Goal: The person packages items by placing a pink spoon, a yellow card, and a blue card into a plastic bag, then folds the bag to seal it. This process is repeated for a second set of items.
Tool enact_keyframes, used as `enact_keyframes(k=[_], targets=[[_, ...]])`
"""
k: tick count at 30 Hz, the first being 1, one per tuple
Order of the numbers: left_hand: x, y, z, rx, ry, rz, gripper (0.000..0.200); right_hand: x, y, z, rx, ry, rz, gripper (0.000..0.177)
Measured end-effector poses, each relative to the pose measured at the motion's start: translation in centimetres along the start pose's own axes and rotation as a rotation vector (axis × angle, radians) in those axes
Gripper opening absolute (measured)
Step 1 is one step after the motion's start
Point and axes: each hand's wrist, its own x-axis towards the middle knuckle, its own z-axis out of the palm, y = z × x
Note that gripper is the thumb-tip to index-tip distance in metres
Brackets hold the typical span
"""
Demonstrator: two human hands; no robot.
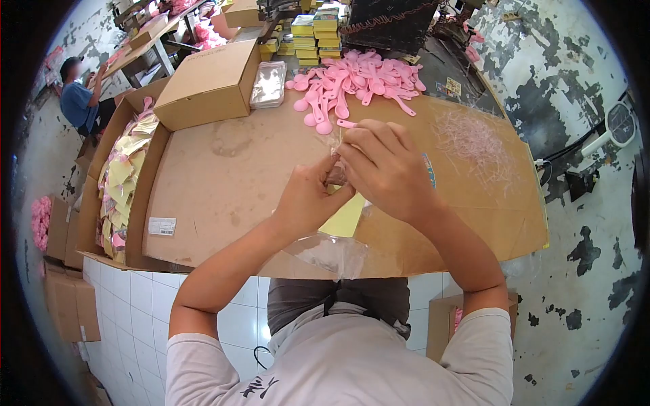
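Note:
My left hand (313,196) has its fingers closed on a clear plastic bag over the middle of the cardboard-covered table. My right hand (382,166) is against it, fingers curled at the top of the same bag. A pink handle end (347,124) shows beside the right fingertips. Below the hands is a yellow card (344,215), partly covered by them. Another clear plastic bag (330,254) lies at the table's front edge. Beyond my hands is a heap of pink spoons (365,76).
An open box (152,196) of packed yellow cards stands left, beside a closed carton (206,84). A clear packet stack (269,84) and yellow card stacks (326,34) are behind. Thin plastic strips (474,142) lie right. A person (80,105) sits far left.

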Motion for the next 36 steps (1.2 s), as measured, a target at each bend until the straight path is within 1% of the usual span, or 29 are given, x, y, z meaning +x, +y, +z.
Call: enact_keyframes(k=[2,5,7,10,11,13,15,17,19,20,23,25,26,27,28,29,31,33,36], targets=[[-0.1,0.5,-0.2,0.095,-0.026,-0.012,0.035,-0.1,0.0,0.6,-0.052,-0.035,-0.04,0.027],[0.0,1.0,-0.3,0.188,-0.036,-0.014,0.04,0.2,0.3,0.6,0.036,-0.079,0.13,0.02],[0.3,1.5,-0.9,0.247,-0.029,-0.036,0.044,0.0,1.1,0.9,0.08,0.011,0.224,0.015],[0.6,2.4,-1.3,0.143,-0.088,-0.143,0.045,-0.7,3.4,0.6,0.198,0.127,0.34,0.01],[0.5,1.9,-1.2,0.071,-0.08,-0.136,0.043,-1.1,4.2,0.3,0.245,0.164,0.378,0.009],[0.1,0.3,-0.7,-0.073,-0.063,-0.12,0.037,-1.8,6.2,-1.3,0.526,0.159,0.665,0.005],[0.2,-0.1,-0.8,-0.262,-0.022,-0.214,0.035,-3.6,8.9,-4.1,0.972,0.032,0.877,0.009],[0.4,-0.2,-1.0,-0.4,0.015,-0.273,0.033,-7.2,12.8,-6.9,1.386,-0.23,0.861,0.01],[0.6,-0.1,-1.2,-0.491,0.039,-0.298,0.032,-11.4,17.5,-7.4,1.315,-0.157,0.997,0.015],[0.7,-0.2,-1.2,-0.503,0.044,-0.29,0.032,-12.8,18.7,-6.8,1.277,-0.121,1.064,0.02],[0.7,-0.5,-0.9,-0.529,0.065,-0.267,0.032,-15.8,18.4,-4.7,0.45,-0.13,0.919,0.032],[0.9,-0.8,-0.6,-0.538,0.085,-0.248,0.03,-17.0,17.7,-4.0,-0.092,-0.124,0.773,0.04],[1.1,-0.8,-0.6,-0.548,0.089,-0.276,0.028,-16.9,17.6,-3.9,-0.355,-0.119,0.682,0.044],[1.1,-0.7,-0.6,-0.557,0.091,-0.31,0.027,-16.9,17.3,-3.6,-0.219,-0.111,0.726,0.043],[1.1,-0.6,-0.6,-0.565,0.088,-0.346,0.025,-14.7,15.3,-3.4,-0.084,-0.102,0.774,0.041],[1.1,-0.9,-0.5,-0.56,0.075,-0.332,0.024,-12.3,13.3,-3.2,0.05,-0.089,0.82,0.039],[1.2,-1.7,-0.2,-0.547,0.047,-0.3,0.021,-8.4,8.4,-2.5,0.486,-0.18,0.939,0.032],[1.2,-1.9,0.0,-0.571,0.06,-0.325,0.021,-6.0,4.5,-1.4,0.927,-0.285,0.932,0.029],[1.2,-2.2,-0.2,-0.548,0.063,-0.352,0.022,-5.2,1.5,1.4,1.32,-0.269,0.832,0.027]])
